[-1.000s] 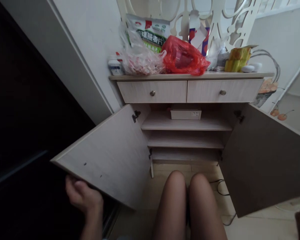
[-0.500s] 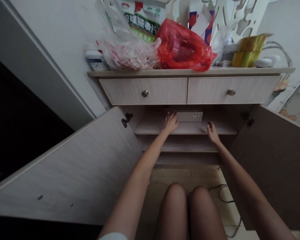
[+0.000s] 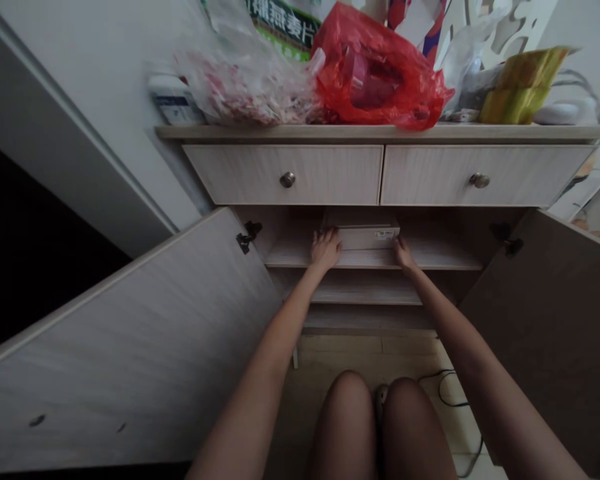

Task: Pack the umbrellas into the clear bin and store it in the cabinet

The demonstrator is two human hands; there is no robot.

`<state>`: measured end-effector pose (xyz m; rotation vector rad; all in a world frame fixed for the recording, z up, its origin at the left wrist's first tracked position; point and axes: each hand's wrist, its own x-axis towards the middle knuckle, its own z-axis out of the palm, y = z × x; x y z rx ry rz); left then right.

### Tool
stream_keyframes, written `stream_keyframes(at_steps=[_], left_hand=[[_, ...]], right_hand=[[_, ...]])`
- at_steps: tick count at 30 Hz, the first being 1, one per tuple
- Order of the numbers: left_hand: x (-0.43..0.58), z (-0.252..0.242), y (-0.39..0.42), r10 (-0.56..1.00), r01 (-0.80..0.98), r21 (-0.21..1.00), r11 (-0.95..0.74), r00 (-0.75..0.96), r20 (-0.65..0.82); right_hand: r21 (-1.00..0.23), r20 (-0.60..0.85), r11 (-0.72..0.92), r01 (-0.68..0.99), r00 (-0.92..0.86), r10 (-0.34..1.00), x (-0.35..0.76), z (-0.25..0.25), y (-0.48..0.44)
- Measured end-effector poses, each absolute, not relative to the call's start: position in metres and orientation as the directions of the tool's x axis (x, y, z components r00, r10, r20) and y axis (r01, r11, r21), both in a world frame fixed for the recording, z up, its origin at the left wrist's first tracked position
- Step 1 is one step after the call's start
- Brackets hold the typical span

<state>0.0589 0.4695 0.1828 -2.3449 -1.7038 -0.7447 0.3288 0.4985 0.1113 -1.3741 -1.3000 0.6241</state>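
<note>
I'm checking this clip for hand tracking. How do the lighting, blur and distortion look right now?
In the head view, the left hand and right hand sit in shadow at the pale cardboard box on the dim shelf; the bright red plastic bag stays well lit, though slightly soft; the wide lens stretches the open pale wood cabinet door toward the frame edge.
</note>
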Motion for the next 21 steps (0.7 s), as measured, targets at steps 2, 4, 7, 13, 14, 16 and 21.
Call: stream_keyframes(at_steps=[2, 4, 7, 13, 14, 16, 21], left_hand=[[0.037, 0.184, 0.457, 0.849, 0.936, 0.149, -0.319, 0.213, 0.484], [0.012, 0.188, 0.446, 0.857, 0.953, 0.123, -0.278, 0.188, 0.48], [-0.024, 0.196, 0.434, 0.88, 0.982, 0.041, -0.185, 0.147, 0.451], [-0.068, 0.21, 0.416, 0.898, 0.98, -0.189, -0.068, 0.143, 0.415], [-0.073, 0.211, 0.414, 0.899, 0.976, -0.211, -0.061, 0.146, 0.413], [-0.08, 0.214, 0.413, 0.905, 0.976, -0.215, -0.039, 0.126, 0.406], [-0.075, 0.21, 0.424, 0.872, 0.989, -0.127, -0.072, 0.124, 0.473]], right_hand=[[-0.926, 0.279, 0.197, 0.323, 0.229, 0.933, 0.309, 0.112, 0.488], [-0.93, 0.273, 0.215, 0.297, 0.169, 0.947, 0.288, 0.111, 0.477], [-0.928, 0.274, 0.256, 0.27, 0.032, 0.961, 0.256, 0.111, 0.463], [-0.915, 0.273, 0.291, 0.279, -0.101, 0.957, 0.203, 0.113, 0.45], [-0.916, 0.269, 0.291, 0.277, -0.116, 0.956, 0.197, 0.113, 0.45], [-0.921, 0.26, 0.291, 0.259, -0.148, 0.954, 0.19, 0.116, 0.451], [-0.97, 0.149, 0.164, 0.181, -0.096, 0.984, 0.193, 0.126, 0.469]])
